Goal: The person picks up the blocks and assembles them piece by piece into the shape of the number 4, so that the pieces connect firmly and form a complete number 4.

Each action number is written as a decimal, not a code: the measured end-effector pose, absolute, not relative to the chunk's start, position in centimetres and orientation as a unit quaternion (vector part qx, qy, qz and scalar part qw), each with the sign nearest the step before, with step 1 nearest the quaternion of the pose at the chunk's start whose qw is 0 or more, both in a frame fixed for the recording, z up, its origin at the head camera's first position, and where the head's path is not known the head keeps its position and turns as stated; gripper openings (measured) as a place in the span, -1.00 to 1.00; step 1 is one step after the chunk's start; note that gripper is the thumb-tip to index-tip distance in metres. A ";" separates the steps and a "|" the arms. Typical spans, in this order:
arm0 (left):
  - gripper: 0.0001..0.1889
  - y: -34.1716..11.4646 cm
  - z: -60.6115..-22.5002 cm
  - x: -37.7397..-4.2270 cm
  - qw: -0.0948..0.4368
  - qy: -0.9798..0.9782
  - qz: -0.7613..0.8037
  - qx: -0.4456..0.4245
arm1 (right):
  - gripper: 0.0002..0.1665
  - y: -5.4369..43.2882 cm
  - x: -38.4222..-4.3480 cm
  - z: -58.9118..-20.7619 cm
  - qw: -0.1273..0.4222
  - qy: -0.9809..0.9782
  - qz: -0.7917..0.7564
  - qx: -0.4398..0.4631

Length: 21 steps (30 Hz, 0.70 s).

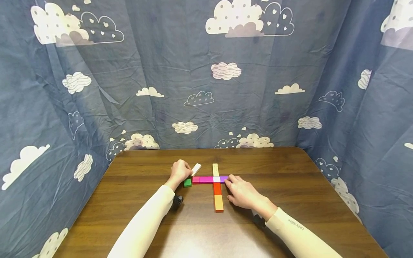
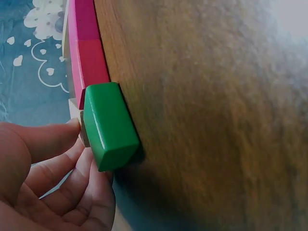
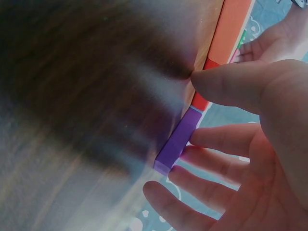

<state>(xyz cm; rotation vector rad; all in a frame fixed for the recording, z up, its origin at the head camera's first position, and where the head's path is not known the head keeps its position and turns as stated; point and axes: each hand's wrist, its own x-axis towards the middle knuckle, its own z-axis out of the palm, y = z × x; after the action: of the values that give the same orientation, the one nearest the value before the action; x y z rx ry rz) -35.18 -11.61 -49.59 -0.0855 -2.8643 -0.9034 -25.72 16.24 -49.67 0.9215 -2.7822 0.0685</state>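
Observation:
On the table, coloured blocks form a cross. My left hand [image 1: 181, 170] pinches the near end of a white block [image 1: 196, 168], which lies slanted just beyond the cross's left arm. Close by that hand, a green block [image 2: 113, 125] stands at the end of a pinkish-red block [image 2: 94, 62], with a magenta block [image 1: 206, 180] further along. At the cross's right end, my right hand [image 1: 243, 191] touches a purple block [image 3: 178, 142] with extended fingertips. Its thumb stands apart, nearer the red block [image 1: 217, 188]; nothing is gripped.
A small white square [image 1: 217, 179] marks the cross's centre. A cream block [image 1: 215, 169] points away from me, and an orange block [image 1: 219, 203] ends the near arm. Behind the brown wooden table [image 1: 135, 215] hangs a blue cloud-patterned curtain [image 1: 180, 79].

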 end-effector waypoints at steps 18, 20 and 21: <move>-0.96 -11.8 -49.6 -34.9 0.054 -0.947 -0.315 -0.024 | -0.33 16.2 -25.7 -49.6 0.101 -0.944 0.028 0.312; -0.96 -11.8 -49.6 -34.8 0.054 -0.947 -0.315 -0.024 | -0.34 16.2 -25.7 -49.6 0.102 -0.944 0.028 0.313; -0.96 -11.8 -49.6 -34.8 0.054 -0.947 -0.315 -0.023 | -0.34 16.2 -25.6 -49.5 0.102 -0.944 0.027 0.313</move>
<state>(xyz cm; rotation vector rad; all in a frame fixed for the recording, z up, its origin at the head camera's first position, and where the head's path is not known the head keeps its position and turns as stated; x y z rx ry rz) -34.82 -11.81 -49.61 -0.0692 -2.8790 -0.9561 -25.64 16.23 -49.55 0.9234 -2.7861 0.0805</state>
